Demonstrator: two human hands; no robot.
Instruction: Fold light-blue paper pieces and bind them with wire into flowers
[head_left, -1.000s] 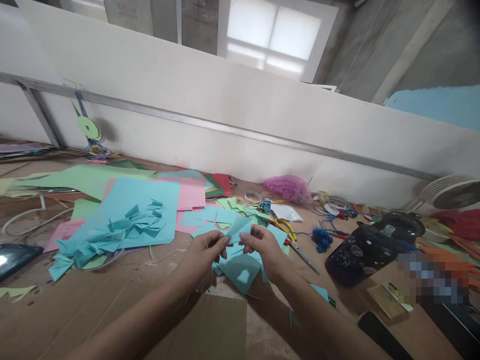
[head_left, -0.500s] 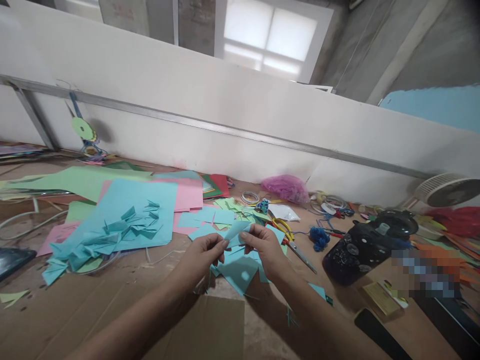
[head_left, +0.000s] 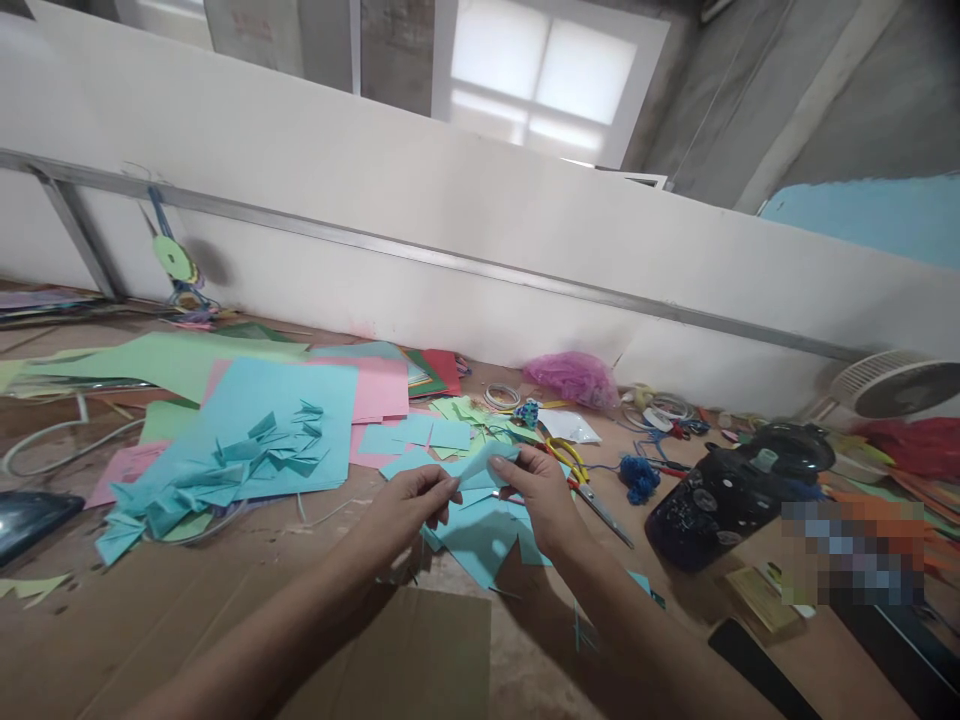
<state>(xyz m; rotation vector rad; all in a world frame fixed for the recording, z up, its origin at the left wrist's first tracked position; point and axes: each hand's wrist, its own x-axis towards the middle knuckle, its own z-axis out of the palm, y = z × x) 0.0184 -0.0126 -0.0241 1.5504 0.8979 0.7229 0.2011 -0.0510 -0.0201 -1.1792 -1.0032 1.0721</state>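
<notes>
Between my two hands is a small piece of light blue paper (head_left: 484, 466), folded at a slant. My left hand (head_left: 420, 498) pinches its left tip between thumb and forefinger. At its right side my right hand (head_left: 534, 492) grips the upper edge, thumb lying on the face of the paper. Just beneath, loose blue paper squares (head_left: 480, 545) overlap on the table. To the left, folded blue paper pieces (head_left: 262, 450) lie heaped on a large blue sheet (head_left: 307, 385).
Scissors (head_left: 604, 515) with yellow-handled pliers (head_left: 566, 452) lie right of my hands. Further right are a dark bottle (head_left: 712, 505), blue yarn (head_left: 639, 480) and a small fan (head_left: 900, 385). Cardboard (head_left: 405, 650) lies in front. A pink plastic bag (head_left: 571, 378) rests by the white partition.
My right thumb and fingers have shifted slightly right and up along the blue paper, and more of its face shows. My left hand keeps its pinch. The whole view has shifted a little.
</notes>
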